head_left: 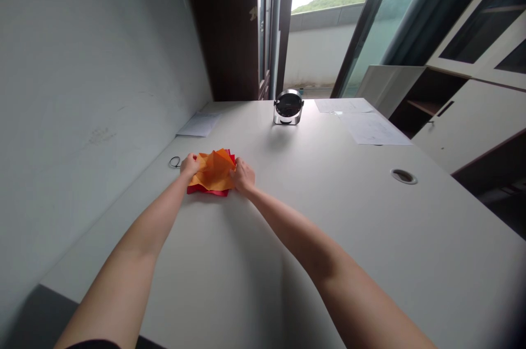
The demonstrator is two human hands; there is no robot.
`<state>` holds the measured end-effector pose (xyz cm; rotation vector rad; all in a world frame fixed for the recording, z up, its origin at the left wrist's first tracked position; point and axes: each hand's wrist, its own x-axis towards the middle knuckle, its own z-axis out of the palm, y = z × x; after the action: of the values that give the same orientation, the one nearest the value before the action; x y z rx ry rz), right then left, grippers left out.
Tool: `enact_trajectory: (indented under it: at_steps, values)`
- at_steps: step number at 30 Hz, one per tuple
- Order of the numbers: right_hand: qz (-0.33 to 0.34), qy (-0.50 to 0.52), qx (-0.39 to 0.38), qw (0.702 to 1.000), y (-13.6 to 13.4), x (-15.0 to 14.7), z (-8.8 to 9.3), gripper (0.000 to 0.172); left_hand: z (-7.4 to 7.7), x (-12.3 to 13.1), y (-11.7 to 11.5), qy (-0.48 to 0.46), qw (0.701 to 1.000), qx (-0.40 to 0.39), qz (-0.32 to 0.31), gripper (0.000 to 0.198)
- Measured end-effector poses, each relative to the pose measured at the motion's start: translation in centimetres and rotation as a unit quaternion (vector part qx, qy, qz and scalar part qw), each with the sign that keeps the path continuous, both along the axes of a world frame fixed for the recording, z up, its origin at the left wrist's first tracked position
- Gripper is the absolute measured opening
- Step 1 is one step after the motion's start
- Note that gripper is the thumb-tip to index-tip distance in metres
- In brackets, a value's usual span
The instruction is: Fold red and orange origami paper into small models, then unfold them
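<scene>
Both arms reach forward over a white table (271,184). Between my hands is creased orange paper (216,168), with its edges standing up in points. Red paper (206,190) shows beneath it and at its back right corner. My left hand (190,165) is closed on the left edge of the orange paper. On the right edge, my right hand (244,175) grips the paper with the fingers bent; part of the fingertips is hidden. A thin dark loop (175,162) lies on the table just left of my left hand.
A round black device on a metal stand (288,106) stands at the table's far edge. Loose white sheets (376,127) lie at the back right, others (199,124) by the left wall. A cable hole (404,176) is at the right. Cabinets (472,119) stand beyond.
</scene>
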<state>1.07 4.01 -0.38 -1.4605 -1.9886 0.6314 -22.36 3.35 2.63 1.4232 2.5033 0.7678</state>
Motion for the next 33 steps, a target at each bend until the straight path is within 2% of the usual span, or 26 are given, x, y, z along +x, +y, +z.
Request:
enact_trajectory:
  at_steps: [3,6,9,12,14,17,20,23,26,29,33]
  values:
    - [-0.013,0.003,0.059,0.998,-0.4,0.7,-0.6,0.028,-0.2,1.4,-0.9,0.141,0.989,0.033,-0.014,0.035]
    - [-0.009,0.016,0.081,0.997,-0.6,1.3,-1.0,0.024,-0.8,3.5,-1.7,0.234,0.961,0.06,-0.132,0.033]
    - [0.032,0.009,0.087,0.996,-0.7,1.7,-1.2,0.011,-1.8,5.3,-2.0,0.227,0.945,0.047,-0.23,0.035]
    - [0.075,0.021,0.075,0.994,-0.6,2.2,-1.3,0.009,-2.7,5.8,-2.0,0.177,0.954,0.017,-0.242,0.053]
    - [0.078,0.049,0.058,0.994,-0.4,2.5,-1.4,0.01,-2.9,5.5,-2.3,0.153,0.955,0.003,-0.254,0.064]
    - [0.06,0.087,0.036,0.994,-0.2,2.9,-1.6,0.012,-2.8,4.9,-3.9,0.165,0.936,-0.01,-0.312,0.072]
    - [0.06,0.089,0.041,0.993,0.1,2.9,-1.7,0.009,-2.4,4.7,-6.1,0.196,0.911,-0.058,-0.358,0.076]
    - [0.075,0.076,0.05,0.993,0.5,2.5,-1.7,0.005,-2.3,4.8,-7.7,0.203,0.896,-0.106,-0.38,0.08]
    - [0.09,0.056,0.046,0.993,1.0,2.1,-1.7,0.009,-2.2,5.0,-8.1,0.204,0.897,-0.119,-0.374,0.086]
    - [0.1,0.053,0.056,0.992,1.5,2.1,-1.8,0.012,-1.8,5.3,-7.8,0.216,0.903,-0.093,-0.36,0.085]
    - [0.061,0.103,0.055,0.991,1.5,2.9,-1.9,0.015,-1.1,5.5,-7.4,0.227,0.909,-0.057,-0.344,0.076]
